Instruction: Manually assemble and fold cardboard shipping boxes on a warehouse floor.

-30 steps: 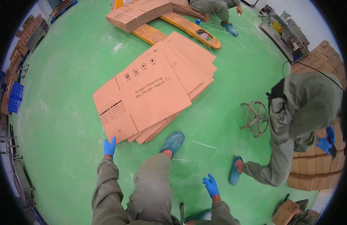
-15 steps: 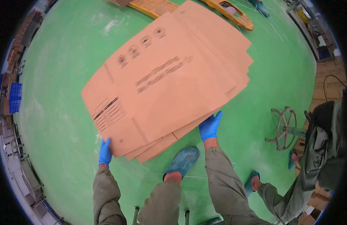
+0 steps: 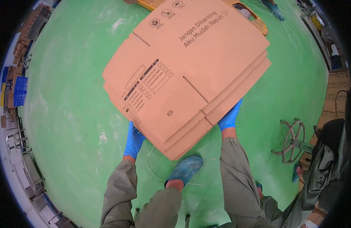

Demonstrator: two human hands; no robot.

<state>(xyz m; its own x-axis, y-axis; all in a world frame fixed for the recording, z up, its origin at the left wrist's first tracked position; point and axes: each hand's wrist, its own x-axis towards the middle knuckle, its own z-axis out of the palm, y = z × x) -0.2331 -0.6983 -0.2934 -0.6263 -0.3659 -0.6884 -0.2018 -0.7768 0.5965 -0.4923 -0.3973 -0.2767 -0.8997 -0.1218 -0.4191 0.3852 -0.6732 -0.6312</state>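
Between my hands is a small stack of flattened brown cardboard boxes [image 3: 171,83], tilted and slightly fanned along the near edge. Dark print and slots mark the top sheet. My left hand [image 3: 134,140], in a blue glove, grips the stack's near left edge, fingers partly under the cardboard. Also in a blue glove, my right hand [image 3: 230,116] holds the near right edge from beneath; its fingertips are hidden by the sheets. Below the stack, one of my feet in a teal clog [image 3: 186,169] stands on the green floor.
A yellow pallet jack [image 3: 261,24] shows beyond the stack's far edge. A person in dark green clothes [image 3: 316,163] sits at the right, near a stool base [image 3: 291,140]. Loose white straps [image 3: 291,34] lie on the floor; a blue crate [image 3: 20,91] stands far left.
The cardboard stack has shifted right and turned, its far part now leaving the top of the picture. Both my hands have moved right with it, still gripping.
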